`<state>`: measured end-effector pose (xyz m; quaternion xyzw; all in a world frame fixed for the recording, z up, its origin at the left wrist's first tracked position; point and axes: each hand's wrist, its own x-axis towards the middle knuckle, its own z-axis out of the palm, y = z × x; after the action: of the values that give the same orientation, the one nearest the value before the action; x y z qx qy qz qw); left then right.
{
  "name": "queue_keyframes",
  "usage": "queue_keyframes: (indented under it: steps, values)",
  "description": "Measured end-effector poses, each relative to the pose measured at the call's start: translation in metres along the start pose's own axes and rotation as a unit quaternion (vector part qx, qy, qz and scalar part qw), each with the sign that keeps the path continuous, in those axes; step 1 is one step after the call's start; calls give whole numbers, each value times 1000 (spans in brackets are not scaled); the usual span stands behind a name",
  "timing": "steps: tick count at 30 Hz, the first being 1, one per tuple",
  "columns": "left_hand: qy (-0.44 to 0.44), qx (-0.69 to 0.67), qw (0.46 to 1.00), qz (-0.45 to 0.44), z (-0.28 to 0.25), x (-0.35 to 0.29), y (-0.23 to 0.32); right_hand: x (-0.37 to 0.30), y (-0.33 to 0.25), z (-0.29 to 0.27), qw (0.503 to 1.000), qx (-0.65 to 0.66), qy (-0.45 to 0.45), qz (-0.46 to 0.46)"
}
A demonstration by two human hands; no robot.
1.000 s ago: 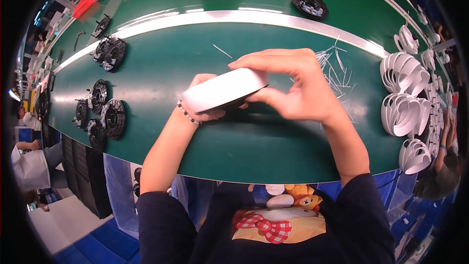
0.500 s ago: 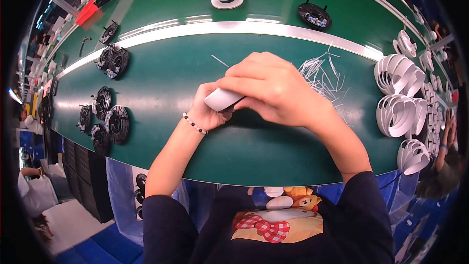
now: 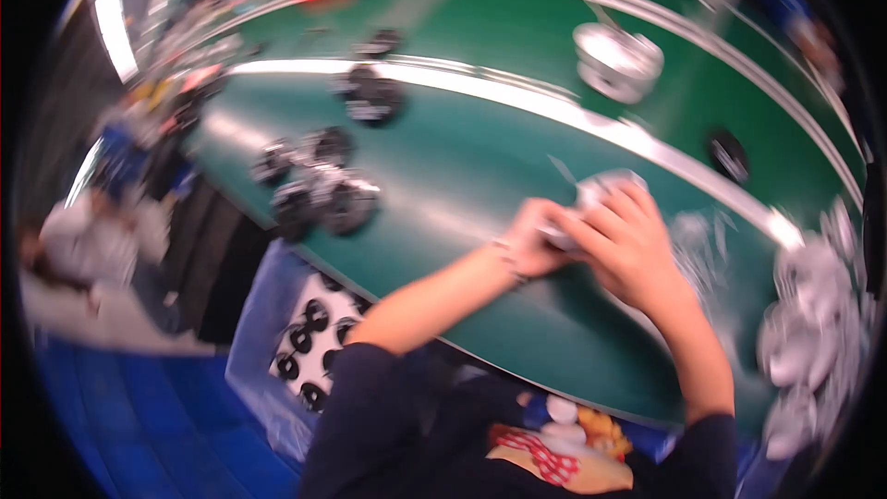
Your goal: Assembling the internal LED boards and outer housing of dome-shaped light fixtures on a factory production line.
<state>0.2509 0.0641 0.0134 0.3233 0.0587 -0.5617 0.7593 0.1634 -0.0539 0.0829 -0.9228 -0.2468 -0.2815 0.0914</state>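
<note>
A white curved plastic part (image 3: 601, 187) is held between my two hands above the green tabletop (image 3: 462, 305). My left hand (image 3: 536, 238), with a bead bracelet at the wrist, closes on its near left side. Over its right side bend the fingers of my right hand (image 3: 633, 245), covering much of it. The picture is smeared by motion, so fine detail on the part is lost. Just right of my right hand lies a loose heap of thin white strips (image 3: 702, 249).
Black round parts (image 3: 346, 203) with fittings stand in groups at left. White curved shells (image 3: 804, 342) are stacked at right. Beyond the metal rail are a white round device (image 3: 617, 60) and a black disc (image 3: 728, 155). A blue-lined box (image 3: 254, 314) holds black rings below.
The whole view has swung left and tilted, blurring the scene. Both hands still hold the white part, now with more of it showing above the fingers.
</note>
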Motion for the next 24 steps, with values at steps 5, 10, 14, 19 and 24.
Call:
queue_keyframes:
  steps: [5,10,14,19,24]
  values:
    - [-38,-3,999,29,-11,15,0,-7,-12,11,998,-11,55,23]
    - [-20,28,996,80,-11,14,8,-6,-13,20,993,-5,117,19]
    - [-71,-3,994,80,-15,19,9,7,-11,12,996,-26,83,1]
    - [8,-59,958,281,-47,36,-8,87,-87,-35,985,97,25,-143]
    - [-12,-5,992,128,-28,34,37,122,-132,-28,939,213,113,-243]
